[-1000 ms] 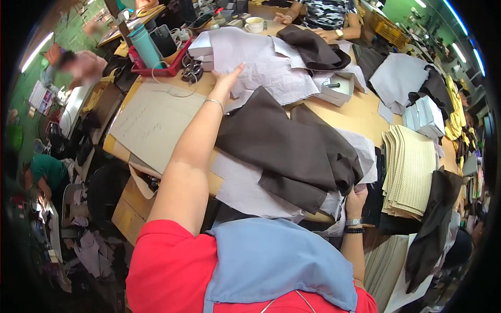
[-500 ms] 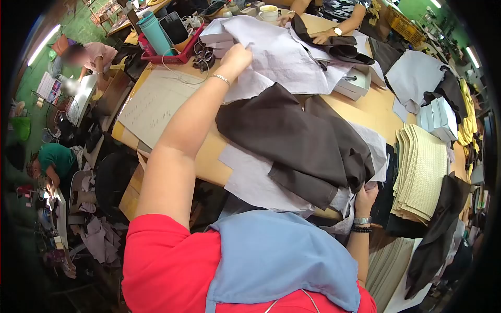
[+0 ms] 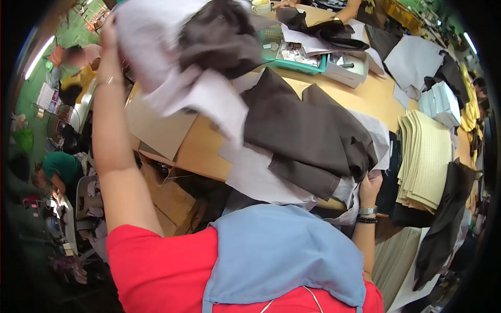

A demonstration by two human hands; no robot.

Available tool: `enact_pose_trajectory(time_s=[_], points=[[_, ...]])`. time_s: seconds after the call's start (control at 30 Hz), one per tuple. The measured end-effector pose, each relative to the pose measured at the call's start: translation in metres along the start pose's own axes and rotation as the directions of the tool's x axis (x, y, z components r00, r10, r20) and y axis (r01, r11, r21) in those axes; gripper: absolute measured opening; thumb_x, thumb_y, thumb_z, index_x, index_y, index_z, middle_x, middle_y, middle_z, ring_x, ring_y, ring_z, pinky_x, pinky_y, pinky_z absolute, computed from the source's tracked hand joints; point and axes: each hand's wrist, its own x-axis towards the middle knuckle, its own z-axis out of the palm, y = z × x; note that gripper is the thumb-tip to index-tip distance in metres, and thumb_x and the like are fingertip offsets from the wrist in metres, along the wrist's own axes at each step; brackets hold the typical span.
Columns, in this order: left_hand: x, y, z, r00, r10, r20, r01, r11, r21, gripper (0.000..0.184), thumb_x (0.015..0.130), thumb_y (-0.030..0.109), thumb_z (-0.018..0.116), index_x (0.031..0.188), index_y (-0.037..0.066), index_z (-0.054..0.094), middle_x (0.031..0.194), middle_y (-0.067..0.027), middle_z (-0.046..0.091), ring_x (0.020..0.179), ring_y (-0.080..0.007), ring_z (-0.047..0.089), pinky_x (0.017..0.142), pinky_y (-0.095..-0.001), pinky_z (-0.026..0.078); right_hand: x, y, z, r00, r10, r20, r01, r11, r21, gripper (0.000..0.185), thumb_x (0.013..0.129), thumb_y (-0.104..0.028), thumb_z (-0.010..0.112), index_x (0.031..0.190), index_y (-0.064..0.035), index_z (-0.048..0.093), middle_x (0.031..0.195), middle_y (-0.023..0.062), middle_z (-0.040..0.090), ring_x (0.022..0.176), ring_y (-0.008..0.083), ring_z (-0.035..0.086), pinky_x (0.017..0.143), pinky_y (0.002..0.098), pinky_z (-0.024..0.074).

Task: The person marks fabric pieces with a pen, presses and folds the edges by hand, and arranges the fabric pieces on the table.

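Observation:
At the upper left, my left hand (image 3: 108,39) is closed on the edge of a pale lilac-grey fabric piece (image 3: 143,44). That fabric hangs in the air, blurred, together with a bunched dark brown cloth (image 3: 222,39). My right hand (image 3: 370,185) is low at the right table edge, its fingers closed around the edge of a dark brown fabric piece (image 3: 313,125); its fingertips are partly hidden. Under the brown piece lies another pale fabric sheet (image 3: 255,172), sticking out over the front edge of the table.
Behind stand a teal tray (image 3: 297,65) of small pieces and a white box (image 3: 347,73). A stack of cream textured sheets (image 3: 425,156) is at the right. A co-worker's arm (image 3: 349,10) reaches in at the far side, near a yellow-rimmed cup (image 3: 261,6). A board (image 3: 162,125) lies left.
My left hand has swung up and left, lifting the pale fabric and bunched dark cloth off the far table and uncovering the teal tray. My right hand stays nearly in place.

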Motion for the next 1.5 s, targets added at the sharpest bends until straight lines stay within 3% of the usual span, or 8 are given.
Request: enact_pose_trajectory(time_s=[0.3,0.43,0.53,0.63,0.73,0.87,1.07,1.5], points=[[-0.132,-0.266,-0.144,0.530,-0.822,0.208,0.395,0.456,0.798,0.104,0.088,0.078,0.035,0.152,-0.004,0.026,0.155,-0.0282,0.032,0.147,-0.0405,0.026,0.117,-0.0435,0.026,0.003,0.008,0.005,0.996,-0.090,-0.019,0.090,0.996,0.007,0.017,0.091,-0.007,0.066,0.103,0.0039,0.061,0.089,0.0070,0.068,0.079,0.0137,0.061,0.073,0.0295,0.0488],[-0.218,-0.238,-0.093,0.685,-0.356,0.636,-0.057,0.844,0.534,0.103,0.082,0.073,0.056,0.157,0.010,0.023,0.163,-0.0215,0.016,0.150,-0.0393,0.015,0.119,-0.0539,0.020,0.003,0.011,0.002,0.999,-0.051,-0.001,0.051,0.999,-0.012,0.021,0.092,-0.008,0.066,0.108,0.0053,0.061,0.096,0.0111,0.070,0.086,0.0157,0.064,0.077,0.0313,0.0499],[-0.231,-0.047,-0.083,0.425,-0.680,0.598,-0.193,0.577,0.794,0.103,0.079,0.071,0.062,0.155,0.012,0.028,0.163,-0.0221,0.015,0.148,-0.0397,0.020,0.118,-0.0516,0.024,0.003,0.012,-0.001,1.000,-0.008,0.007,0.008,0.998,-0.054,0.023,0.092,-0.008,0.065,0.111,0.0054,0.062,0.102,0.0109,0.071,0.091,0.0165,0.066,0.081,0.0319,0.0504],[-0.222,-0.155,-0.098,0.371,-0.698,0.613,0.202,0.705,0.680,0.102,0.075,0.069,0.069,0.153,0.014,0.035,0.160,-0.0235,0.023,0.146,-0.0386,0.027,0.116,-0.0491,0.029,0.002,-0.006,0.009,0.994,-0.110,0.000,0.110,0.991,0.082,0.023,0.092,-0.008,0.066,0.111,0.0047,0.063,0.104,0.0094,0.071,0.093,0.0157,0.065,0.082,0.0303,0.0503],[-0.203,-0.096,-0.095,0.600,-0.736,0.314,0.128,0.475,0.871,0.085,0.082,0.056,0.070,0.147,0.009,0.044,0.151,-0.0260,0.039,0.142,-0.0389,0.036,0.114,-0.0473,0.033,0.004,-0.002,0.008,0.998,-0.056,0.007,0.055,0.996,0.071,0.026,0.092,-0.012,0.068,0.110,0.0054,0.063,0.101,0.0097,0.071,0.089,0.0145,0.065,0.079,0.0310,0.0507],[-0.217,-0.084,-0.065,0.930,-0.053,0.362,-0.147,0.853,0.501,0.060,0.092,0.036,0.065,0.140,0.003,0.051,0.144,-0.0234,0.049,0.136,-0.0394,0.042,0.114,-0.0474,0.032,0.011,0.013,0.005,0.994,-0.093,0.058,0.095,0.995,-0.031,0.028,0.093,-0.015,0.067,0.112,0.0046,0.063,0.100,0.0107,0.072,0.089,0.0150,0.065,0.079,0.0313,0.0507],[-0.369,0.155,-0.009,0.515,0.407,0.755,-0.393,0.894,-0.215,0.036,0.085,0.025,0.072,0.117,0.011,0.066,0.136,-0.0132,0.057,0.131,-0.0351,0.048,0.112,-0.0587,0.028,0.026,-0.043,0.006,0.980,-0.013,0.198,-0.006,0.996,0.094,0.037,0.100,-0.029,0.060,0.113,0.0050,0.065,0.102,0.0076,0.071,0.091,0.0105,0.060,0.082,0.0289,0.0487],[-0.325,0.091,-0.022,0.710,0.017,0.704,-0.048,0.999,0.025,0.014,0.091,0.009,0.061,0.104,0.004,0.064,0.103,-0.0128,0.067,0.098,-0.0315,0.062,0.095,-0.0474,0.041,0.061,-0.079,0.020,0.985,0.023,0.170,-0.072,0.956,0.286,0.037,0.101,-0.024,0.060,0.126,0.0029,0.057,0.108,0.0009,0.066,0.097,0.0053,0.057,0.086,0.0217,0.0466]])
